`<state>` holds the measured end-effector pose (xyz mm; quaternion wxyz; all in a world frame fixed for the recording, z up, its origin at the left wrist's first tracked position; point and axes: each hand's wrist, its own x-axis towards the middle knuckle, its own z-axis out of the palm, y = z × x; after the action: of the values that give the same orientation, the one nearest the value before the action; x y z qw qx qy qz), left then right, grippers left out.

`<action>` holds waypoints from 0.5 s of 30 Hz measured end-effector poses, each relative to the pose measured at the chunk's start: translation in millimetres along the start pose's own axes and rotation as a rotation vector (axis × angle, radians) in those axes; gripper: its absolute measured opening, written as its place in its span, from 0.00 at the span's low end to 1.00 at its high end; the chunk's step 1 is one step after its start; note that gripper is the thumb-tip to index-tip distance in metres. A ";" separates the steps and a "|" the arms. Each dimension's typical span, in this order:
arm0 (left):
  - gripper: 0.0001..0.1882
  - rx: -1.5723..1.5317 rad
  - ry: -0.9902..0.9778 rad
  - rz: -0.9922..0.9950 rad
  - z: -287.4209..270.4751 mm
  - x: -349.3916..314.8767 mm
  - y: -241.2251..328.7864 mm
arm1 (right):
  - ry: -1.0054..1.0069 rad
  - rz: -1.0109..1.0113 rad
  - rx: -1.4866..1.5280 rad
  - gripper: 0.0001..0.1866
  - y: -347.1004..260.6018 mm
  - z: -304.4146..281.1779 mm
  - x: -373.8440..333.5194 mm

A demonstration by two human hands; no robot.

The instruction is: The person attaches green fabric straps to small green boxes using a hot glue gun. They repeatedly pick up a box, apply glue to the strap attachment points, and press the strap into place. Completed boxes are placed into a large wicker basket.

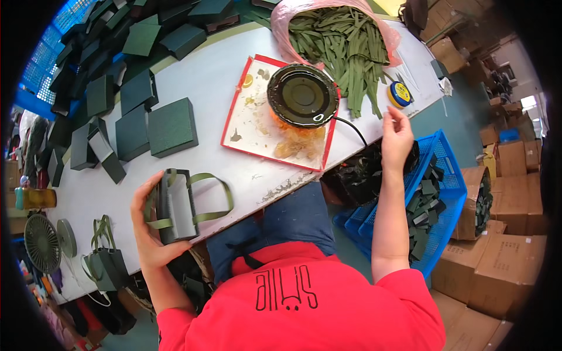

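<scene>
My left hand is wrapped round a small dark green box bag at the table's front edge. The bag's pale grey inside faces up, and an olive ribbon handle loops out from its side. My right hand hovers past the table's right edge, fingers loosely bent, with nothing visible in them. Close to its fingertips are the ends of a pile of olive ribbon strips and a round blue and yellow tin. The strips spill from a pink plastic bag.
A round black pot of dark liquid, with a cord, stands on a red-rimmed, stained tray. Green boxes are heaped at left. A finished-looking green bag and fan stand lower left. A blue crate and cartons are right.
</scene>
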<state>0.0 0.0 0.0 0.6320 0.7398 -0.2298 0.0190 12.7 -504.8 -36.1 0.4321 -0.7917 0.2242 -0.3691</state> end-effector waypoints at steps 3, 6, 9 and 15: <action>0.61 -0.230 0.148 -0.004 43.4 -9.3 -6.8 | -0.088 0.019 0.348 0.13 -71.0 -31.2 1.8; 0.60 -0.012 0.015 0.072 11.5 6.7 22.7 | -0.619 -0.001 0.705 0.27 -130.6 6.3 -73.7; 0.60 -0.073 -0.076 0.186 25.5 20.5 24.8 | -1.156 0.335 0.922 0.45 -158.2 32.6 -110.3; 0.59 -0.098 -0.011 0.286 30.0 33.1 24.7 | -1.704 0.824 0.857 0.25 -157.6 43.8 -133.4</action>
<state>12.7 -41.1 27.4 0.6571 0.6679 -0.3368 0.0936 -31.1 -309.3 30.2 0.7852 -0.4322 -0.0524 0.4403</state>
